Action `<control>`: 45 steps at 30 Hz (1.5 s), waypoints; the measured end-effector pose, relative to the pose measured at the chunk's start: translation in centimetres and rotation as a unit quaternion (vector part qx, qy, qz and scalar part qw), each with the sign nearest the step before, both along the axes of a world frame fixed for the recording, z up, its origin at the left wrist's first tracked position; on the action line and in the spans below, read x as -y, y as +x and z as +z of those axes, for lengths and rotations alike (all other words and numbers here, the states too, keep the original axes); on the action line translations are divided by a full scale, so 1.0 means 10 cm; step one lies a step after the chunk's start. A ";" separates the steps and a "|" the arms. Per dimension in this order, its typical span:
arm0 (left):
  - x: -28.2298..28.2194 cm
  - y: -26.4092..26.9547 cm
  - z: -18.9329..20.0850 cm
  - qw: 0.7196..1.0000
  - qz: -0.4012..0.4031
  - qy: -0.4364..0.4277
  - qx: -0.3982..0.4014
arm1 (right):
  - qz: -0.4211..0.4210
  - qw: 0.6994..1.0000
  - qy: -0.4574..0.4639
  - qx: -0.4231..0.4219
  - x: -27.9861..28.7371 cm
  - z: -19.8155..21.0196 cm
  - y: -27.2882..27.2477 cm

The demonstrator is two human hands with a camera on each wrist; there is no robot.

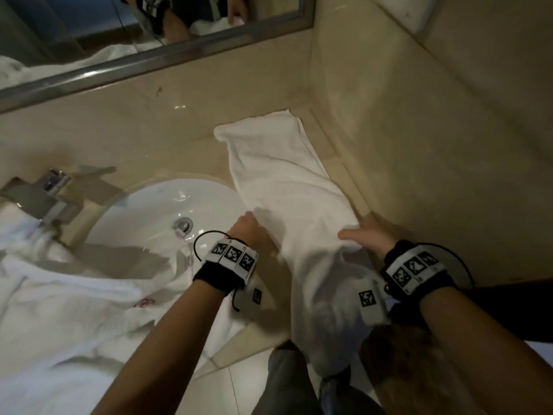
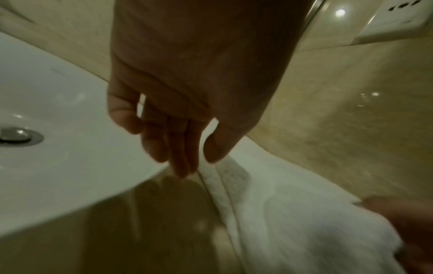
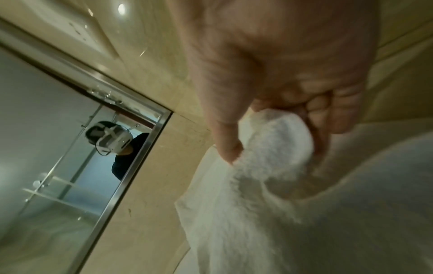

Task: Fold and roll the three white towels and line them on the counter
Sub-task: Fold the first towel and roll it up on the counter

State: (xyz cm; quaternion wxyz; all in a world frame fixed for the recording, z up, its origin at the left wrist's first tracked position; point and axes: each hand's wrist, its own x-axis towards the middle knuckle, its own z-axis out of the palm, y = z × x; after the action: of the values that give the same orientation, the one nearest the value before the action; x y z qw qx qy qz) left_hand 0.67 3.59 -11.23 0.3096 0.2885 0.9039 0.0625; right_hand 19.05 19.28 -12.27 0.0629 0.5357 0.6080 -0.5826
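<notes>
Towel [image 1: 287,181], white and folded into a long narrow strip, lies on our beige counter [image 1: 179,136] from the corner at 12 o'clock toward us, its near end drooping over the front edge at 6 o'clock. Our right hand [image 3: 276,89] pinches a bunched fold of it; our left hand [image 2: 187,89], fingers straight and together, touches its sink-side edge. More white cloth [image 1: 59,310] at 9 o'clock is cut off and blurred.

Two hands are in view, a left hand [image 1: 247,227] and a right hand [image 1: 366,235], each wrist wearing one black band, so two bands. One long folded white towel [image 1: 284,175] lies on the tabletop [image 1: 149,139]; the white heap [image 1: 59,310] at the left may be two more, though its blurred folds defy counting. There is one sink [image 1: 167,205], one faucet [image 1: 51,193] and one mirror [image 1: 89,40].
</notes>
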 end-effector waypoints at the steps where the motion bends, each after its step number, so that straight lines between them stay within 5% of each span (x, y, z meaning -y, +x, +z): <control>1: 0.01 0.09 0.06 0.999 -0.031 -0.020 0.032 | -0.021 0.999 -0.018 -0.031 0.03 0.01 0.04; 6: 0.13 0.61 0.11 0.997 -0.045 -0.033 0.047 | -0.045 0.989 -0.065 -0.124 0.21 0.04 0.28; 13: 0.14 0.90 -0.10 0.973 0.159 0.072 0.151 | 0.013 0.996 -0.046 -0.071 0.31 -0.07 0.46; 17: 0.20 0.99 -0.09 0.945 0.218 0.090 0.228 | 0.129 0.988 -0.022 -0.081 0.34 -0.05 0.47; 20: 0.22 1.00 -0.03 0.941 0.215 0.086 0.247 | 0.241 0.963 0.115 0.035 0.38 -0.13 0.44; 25: 0.37 0.94 0.05 0.862 0.342 0.221 0.300 | 0.192 0.965 0.169 0.049 0.33 -0.13 0.47; 28: 0.61 0.84 0.05 0.826 0.419 0.279 0.254 | 0.190 0.965 0.142 0.114 0.28 -0.08 0.54; 31: 0.85 0.78 -0.10 0.843 0.445 0.237 0.187 | 0.199 0.960 0.121 0.153 0.29 -0.07 0.62; 34: 0.97 0.86 -0.28 0.869 0.413 0.179 0.204 | 0.220 0.961 0.125 0.109 0.36 -0.10 0.65; 38: 0.98 0.93 -0.40 0.870 0.395 0.183 0.232 | 0.254 0.965 0.046 0.043 0.58 -0.02 0.67; 41: 0.98 0.98 -0.33 0.913 0.325 0.130 0.208 | 0.301 0.949 -0.036 0.087 0.73 -0.05 0.72; 45: 1.04 0.96 -0.37 0.950 0.292 0.059 0.096 | 0.257 0.944 -0.133 0.159 0.81 -0.18 0.87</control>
State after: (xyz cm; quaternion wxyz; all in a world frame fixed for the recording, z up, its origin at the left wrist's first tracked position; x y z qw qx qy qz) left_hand 10.26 -6.79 -14.89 0.3460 0.0220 0.9092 0.2306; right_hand 27.80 11.18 -14.02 0.3774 0.4335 0.6242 -0.5292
